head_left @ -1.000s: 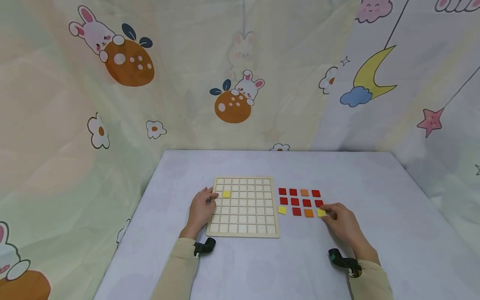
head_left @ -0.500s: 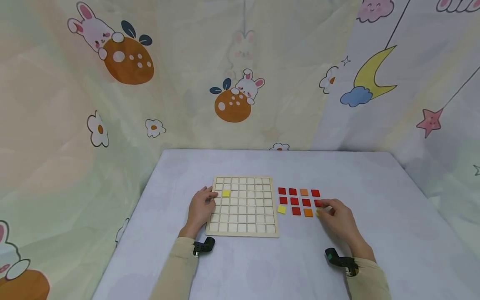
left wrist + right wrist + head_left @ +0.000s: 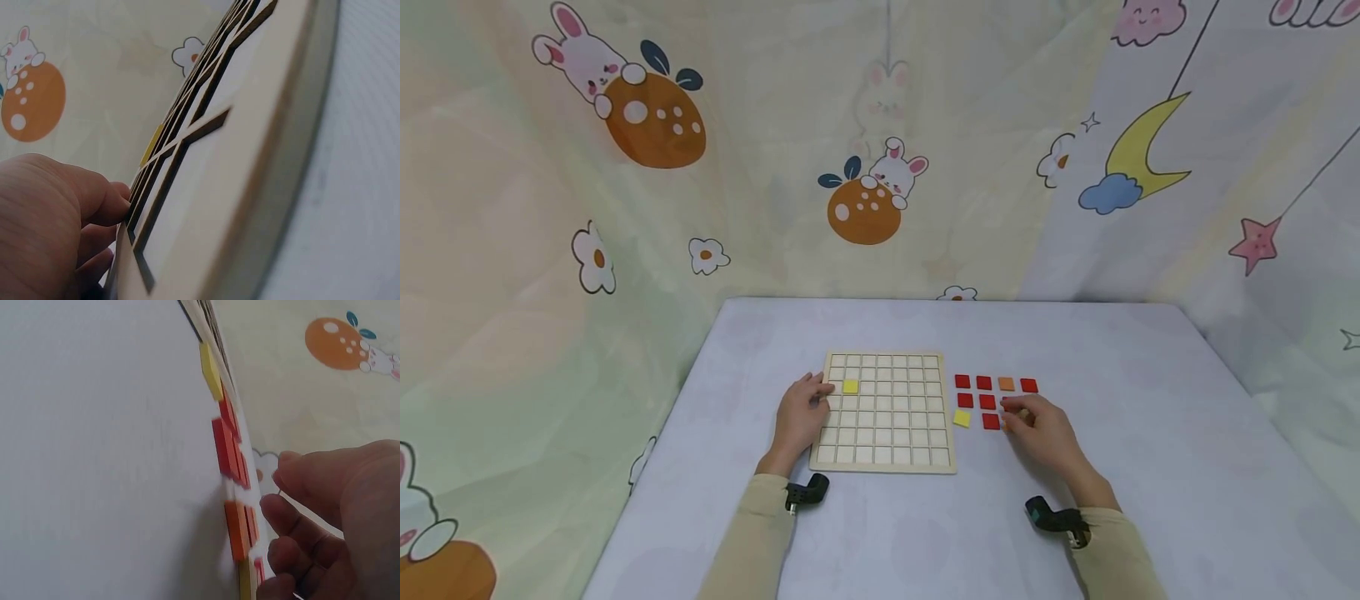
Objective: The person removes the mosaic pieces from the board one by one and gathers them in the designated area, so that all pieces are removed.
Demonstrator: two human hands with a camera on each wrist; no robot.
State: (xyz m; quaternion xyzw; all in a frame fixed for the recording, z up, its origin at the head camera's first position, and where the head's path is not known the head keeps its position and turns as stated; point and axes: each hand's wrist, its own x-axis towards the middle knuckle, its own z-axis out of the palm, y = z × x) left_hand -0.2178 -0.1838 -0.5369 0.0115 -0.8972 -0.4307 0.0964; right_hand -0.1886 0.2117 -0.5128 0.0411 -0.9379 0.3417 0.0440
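Note:
My left hand [image 3: 800, 417] holds the left edge of a pale wooden grid board [image 3: 950, 450]; in the left wrist view a fingertip lies on the rim and the other fingers curl beside it. One yellow tile [image 3: 850, 387] sits in a cell near the board's upper left. Over the right part of the loose tiles hovers my right hand [image 3: 1043, 429], its fingers loosely bent. Thumb and fingertips show nothing between them in the right wrist view. Beneath it lie an orange tile [image 3: 237, 530] and a yellow tile [image 3: 245, 581], largely hidden by the hand in the head view.
Loose tiles lie in rows right of the board, including red ones [image 3: 991, 422], an orange one [image 3: 1006, 384] and a yellow one [image 3: 962, 418]. A patterned cloth [image 3: 760, 167] hangs behind and beside the white-covered table [image 3: 887, 533].
My right hand has moved left from the yellow tile at the right end of the near row to above the neighbouring tiles. The left hand stays at the board's edge.

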